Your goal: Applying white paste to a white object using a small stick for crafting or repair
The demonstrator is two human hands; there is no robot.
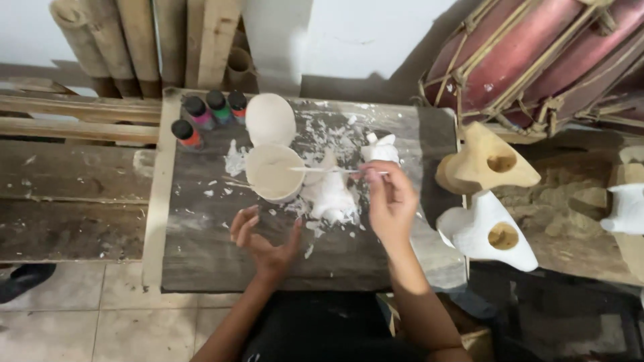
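Head view: the right hand (391, 201) pinches a thin brush (335, 170), its tip over a cup of white paint (274, 173) on the paint-spattered counter (201, 261). The left hand (263, 241) hovers with its grip released, holding nothing, beside a white-coated figure (330, 198). This looks like loading the brush; painting calls for steadying the figure.

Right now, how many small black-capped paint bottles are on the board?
4, all at the board's far left corner: three in a row, one orange nearer. None appear hidden.
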